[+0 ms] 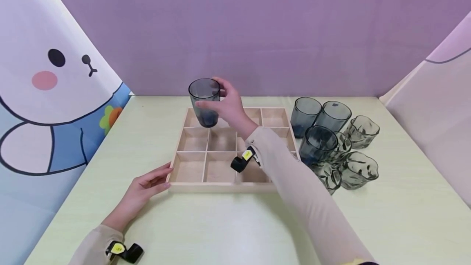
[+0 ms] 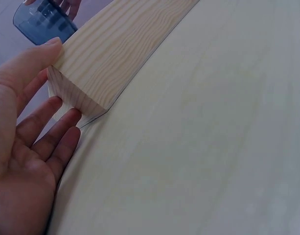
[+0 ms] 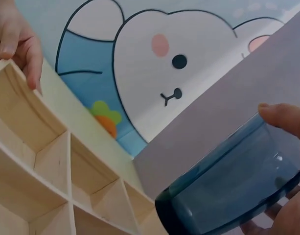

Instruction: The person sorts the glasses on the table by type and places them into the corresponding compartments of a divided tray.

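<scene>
A smoky blue-grey glass tumbler (image 1: 201, 103) is upright above the back left of a wooden divided tray (image 1: 220, 188). My right hand (image 1: 232, 108) grips it from the right, thumb across the near side and fingers round the far side. In the right wrist view the tumbler (image 3: 218, 181) tilts across the picture, its thick dark base toward the tray. My left hand (image 1: 145, 185) holds the tray's front left corner, thumb at the front and fingers along the left wall. The left wrist view shows its fingertips (image 2: 66, 120) against the pale wood.
To the right of the tray stand several smoky tumblers (image 1: 306, 111) and several wavy-sided clear grey glasses (image 1: 358, 171), close together. My right forearm (image 1: 305, 191) crosses over the tray's right side. A purple cloth (image 1: 257, 32) rises behind the table, with printed cloth (image 1: 44, 105) on the left.
</scene>
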Demonstrator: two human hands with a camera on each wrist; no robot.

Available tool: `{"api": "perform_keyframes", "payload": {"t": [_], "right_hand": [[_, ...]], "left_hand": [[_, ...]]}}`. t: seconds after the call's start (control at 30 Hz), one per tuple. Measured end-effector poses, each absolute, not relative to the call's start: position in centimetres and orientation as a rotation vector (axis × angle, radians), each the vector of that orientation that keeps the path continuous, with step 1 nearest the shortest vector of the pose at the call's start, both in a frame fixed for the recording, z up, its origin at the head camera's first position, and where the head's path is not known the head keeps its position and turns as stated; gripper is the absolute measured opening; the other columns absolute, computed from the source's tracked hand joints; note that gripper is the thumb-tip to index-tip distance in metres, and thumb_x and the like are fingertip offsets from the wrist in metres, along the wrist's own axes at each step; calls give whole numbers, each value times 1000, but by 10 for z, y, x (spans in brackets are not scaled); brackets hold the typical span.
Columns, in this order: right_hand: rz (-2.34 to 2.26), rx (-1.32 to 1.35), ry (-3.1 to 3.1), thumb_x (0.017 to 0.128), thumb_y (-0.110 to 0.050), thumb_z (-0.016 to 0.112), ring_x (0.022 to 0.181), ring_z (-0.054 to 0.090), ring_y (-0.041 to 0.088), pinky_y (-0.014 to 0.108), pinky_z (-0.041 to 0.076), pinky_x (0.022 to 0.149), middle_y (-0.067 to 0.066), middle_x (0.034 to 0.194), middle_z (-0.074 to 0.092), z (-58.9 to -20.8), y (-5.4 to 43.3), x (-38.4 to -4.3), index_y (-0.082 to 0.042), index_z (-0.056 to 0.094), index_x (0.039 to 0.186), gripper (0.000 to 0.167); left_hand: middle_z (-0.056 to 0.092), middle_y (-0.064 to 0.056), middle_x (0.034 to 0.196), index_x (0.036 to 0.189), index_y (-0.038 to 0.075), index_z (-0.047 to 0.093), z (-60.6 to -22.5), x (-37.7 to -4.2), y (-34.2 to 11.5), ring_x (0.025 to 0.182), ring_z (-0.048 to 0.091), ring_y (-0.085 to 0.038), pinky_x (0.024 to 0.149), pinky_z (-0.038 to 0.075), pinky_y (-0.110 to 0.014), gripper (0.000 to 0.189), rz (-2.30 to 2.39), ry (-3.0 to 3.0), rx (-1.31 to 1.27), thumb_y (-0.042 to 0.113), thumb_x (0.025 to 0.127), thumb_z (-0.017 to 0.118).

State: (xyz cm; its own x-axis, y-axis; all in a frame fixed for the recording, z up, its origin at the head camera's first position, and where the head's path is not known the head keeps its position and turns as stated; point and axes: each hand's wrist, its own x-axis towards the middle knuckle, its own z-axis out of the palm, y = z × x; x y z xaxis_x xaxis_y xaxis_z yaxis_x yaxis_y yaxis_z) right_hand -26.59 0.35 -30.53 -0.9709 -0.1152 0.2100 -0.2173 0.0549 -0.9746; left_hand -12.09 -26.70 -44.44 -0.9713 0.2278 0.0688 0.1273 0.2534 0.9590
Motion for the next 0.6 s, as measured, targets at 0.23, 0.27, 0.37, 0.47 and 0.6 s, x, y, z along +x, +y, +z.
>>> {"api": "perform_keyframes", "payload": {"t": [0.23, 0.27, 0.37, 0.47, 0.6], "right_hand": [[2116, 339, -2187, 72, -8, 90, 107, 54, 19, 36, 55, 83, 3, 123, 58, -316, -8, -277, -11, 52, 143, 81], [2116, 338, -2184, 72, -9, 90, 108, 54, 19, 35, 55, 83, 4, 124, 58, -317, -10, -278, -12, 52, 143, 80], [2110, 338, -2179, 73, -9, 90, 110, 54, 19, 33, 54, 85, 5, 126, 58, -323, -13, -282, -13, 51, 144, 81], [2119, 341, -2156, 73, -8, 90, 112, 55, 20, 32, 53, 87, 7, 127, 58, -329, -17, -286, -12, 50, 145, 82], [2119, 341, -2141, 73, -7, 89, 113, 55, 20, 31, 52, 88, 6, 127, 58, -336, -21, -289, -12, 51, 143, 80]], "left_hand": [[48, 0, 149, 135, -5, 58, -444, -121, -267, 119, 50, 10, 92, 46, -14, 46, 1821, 2420, 320, 10, 94, 70], [48, 0, 148, 135, -5, 58, -443, -121, -267, 119, 50, 9, 92, 47, -14, 45, 1823, 2422, 323, 10, 93, 70], [49, 4, 147, 134, -5, 58, -442, -120, -267, 118, 50, 9, 92, 47, -15, 45, 1822, 2427, 322, 10, 93, 70], [49, 5, 147, 134, -4, 58, -442, -120, -266, 118, 50, 10, 92, 47, -14, 46, 1820, 2425, 313, 10, 93, 71], [49, 4, 147, 135, -4, 58, -441, -120, -266, 118, 50, 10, 92, 46, -14, 46, 1818, 2423, 307, 11, 93, 71]]}}
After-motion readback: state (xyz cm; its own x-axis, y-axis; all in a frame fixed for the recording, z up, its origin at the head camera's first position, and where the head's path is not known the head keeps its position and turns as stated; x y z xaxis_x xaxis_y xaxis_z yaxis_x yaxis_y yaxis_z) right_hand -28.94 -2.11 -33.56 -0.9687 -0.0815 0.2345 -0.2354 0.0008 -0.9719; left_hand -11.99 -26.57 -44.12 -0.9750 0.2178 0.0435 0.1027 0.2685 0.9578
